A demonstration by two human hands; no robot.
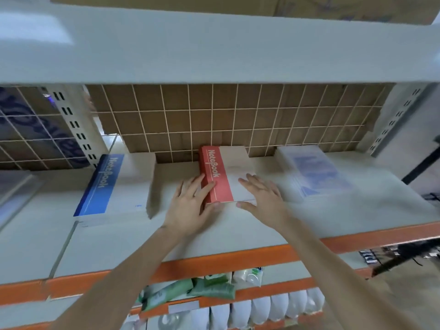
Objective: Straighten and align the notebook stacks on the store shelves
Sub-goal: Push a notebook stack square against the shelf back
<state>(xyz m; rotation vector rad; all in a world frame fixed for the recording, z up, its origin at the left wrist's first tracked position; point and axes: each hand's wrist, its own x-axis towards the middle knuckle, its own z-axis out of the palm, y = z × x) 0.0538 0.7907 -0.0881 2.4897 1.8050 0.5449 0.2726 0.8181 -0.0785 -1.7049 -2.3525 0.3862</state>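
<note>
Fingers [209, 186] of the left hand [188, 206] are spread nearly straight and lie flat over the red spine edge of the red notebook stack [223, 175], thumb down against its near left corner. The right hand [262, 196] is splayed too, palm down on the pale cover at the stack's right side, thumb along the near edge. Nothing is being gripped by either hand; this is pressing and nudging, both hands bracketing the stack.

The stack sits at centre frame on the grey shelf [238, 232], its long axis running from the front edge back toward the wire grid [238, 115], leaning slightly left as it goes back. Its far end is touching or just short of the grid; I can't tell which. Both hands sit at the near end, so the stack lies ahead of the fingers. The left is the hand on the spine side, and I'd judge it best placed to square that edge.

Out to the left, well apart, a blue notebook stack [112, 186] lies on a similar axis but sits further forward. To the right, just beside the red 1, there's a clear-wrapped stack [314, 172], blurred, with blue print showing through.

At lower frame, below the orange shelf lip [214, 263], another shelf holds green tubes [190, 289] and a row of white packets [273, 308]. What they contain I can't make out.
</note>
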